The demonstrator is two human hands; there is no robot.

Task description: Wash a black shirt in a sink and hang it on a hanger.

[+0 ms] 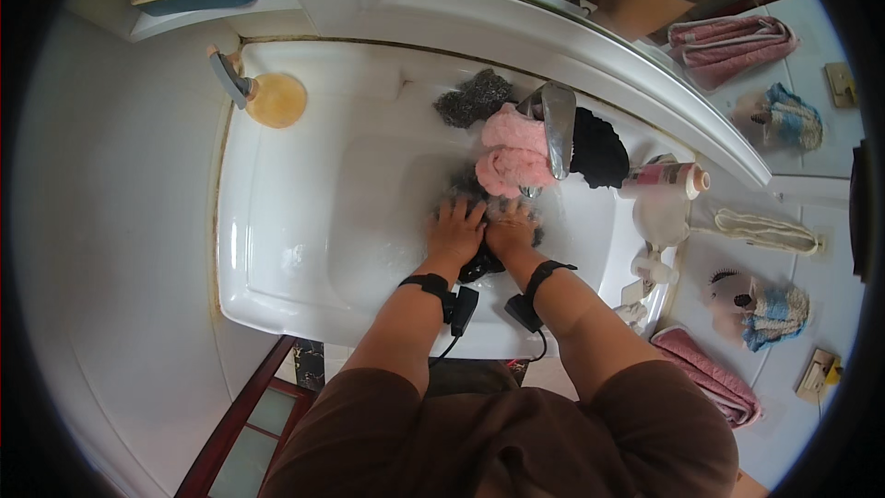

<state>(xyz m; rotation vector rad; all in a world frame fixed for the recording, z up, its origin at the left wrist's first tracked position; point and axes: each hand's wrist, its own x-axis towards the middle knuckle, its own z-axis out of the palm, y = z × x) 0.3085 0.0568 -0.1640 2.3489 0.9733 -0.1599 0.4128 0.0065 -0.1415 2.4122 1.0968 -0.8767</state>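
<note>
In the white washbasin, a wet dark cloth lies beneath both my hands. My left hand rests palm down on its left part with the fingers spread. Beside it, my right hand presses on the cloth's right part, its fingertips blurred by running water. Just beyond my hands stands the metal faucet, with a fluffy pink cloth bunched against its left side. Part of the dark cloth is hidden by my hands and the water.
A dark grey scouring pad or cloth lies behind the faucet, a black cloth to its right. Bottles line the right rim. A spray bottle occupies the back left corner. A mirror cabinet edge overhangs the back.
</note>
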